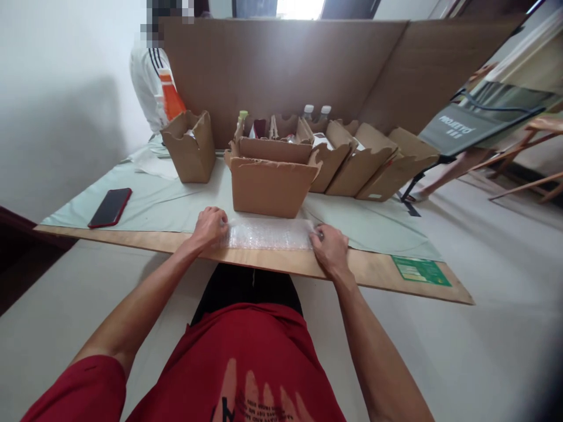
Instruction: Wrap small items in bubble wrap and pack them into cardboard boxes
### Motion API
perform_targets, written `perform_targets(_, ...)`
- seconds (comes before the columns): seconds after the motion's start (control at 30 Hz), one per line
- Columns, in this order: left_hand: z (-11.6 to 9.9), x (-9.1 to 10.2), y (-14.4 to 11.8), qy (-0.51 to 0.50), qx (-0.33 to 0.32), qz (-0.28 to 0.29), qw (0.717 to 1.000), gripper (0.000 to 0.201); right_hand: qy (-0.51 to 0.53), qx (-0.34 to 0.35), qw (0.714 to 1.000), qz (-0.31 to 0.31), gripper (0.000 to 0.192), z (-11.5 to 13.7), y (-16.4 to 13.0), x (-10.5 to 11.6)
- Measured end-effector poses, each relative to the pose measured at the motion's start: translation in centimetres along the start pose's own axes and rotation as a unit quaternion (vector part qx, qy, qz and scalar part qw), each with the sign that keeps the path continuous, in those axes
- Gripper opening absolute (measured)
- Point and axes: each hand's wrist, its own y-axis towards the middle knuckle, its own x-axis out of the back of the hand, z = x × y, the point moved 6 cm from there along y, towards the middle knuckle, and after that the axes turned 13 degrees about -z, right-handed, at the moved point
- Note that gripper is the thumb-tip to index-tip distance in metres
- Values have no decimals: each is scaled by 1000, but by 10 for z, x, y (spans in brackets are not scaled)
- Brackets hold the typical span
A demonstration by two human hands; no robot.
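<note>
A strip of clear bubble wrap [269,234] lies flat along the front edge of the table, right before me. Its left end is pinched in the curled fingers of my left hand [210,227]. At the opposite end, my right hand [329,245] grips the wrap between thumb and fingers. Just behind the wrap stands an open brown cardboard box [271,186], which neither hand touches.
Several cardboard holders stand in a row behind, one holder [193,149] at the left. A phone [109,207] lies at left, an orange bottle [171,97] farther back. A tall cardboard panel [285,70] closes the back. A person [147,82] is beyond it; a folding chair [466,129] stands right.
</note>
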Motion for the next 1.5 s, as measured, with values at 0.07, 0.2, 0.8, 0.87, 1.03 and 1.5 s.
perform_targets(0.07, 2, 11, -18, -25, 24, 1, 999, 20, 17, -2, 1000, -22, 27, 1, -1, 12)
perform_targets(0.2, 6, 42, -73, -100, 45, 12, 994, 50, 72, 54, 994, -62, 30, 37, 0, 41)
perform_targets(0.8, 50, 57, -103, -379, 221, -10, 899, 79, 147, 358, 919, 68, 46, 252, 31, -18)
perform_targets(0.87, 50, 56, -105, -351, 202, -14, 914, 73, 184, 329, 911, 166, 56, 215, 2, -20)
perform_targets(1.03, 42, 60, -104, -272, 160, -82, 945, 39, 289, 224, 876, 315, 87, 175, -56, -31)
perform_targets(1.5, 54, 32, -86, -201, 144, -147, 958, 42, 394, 46, 904, 157, 43, 177, -70, -73)
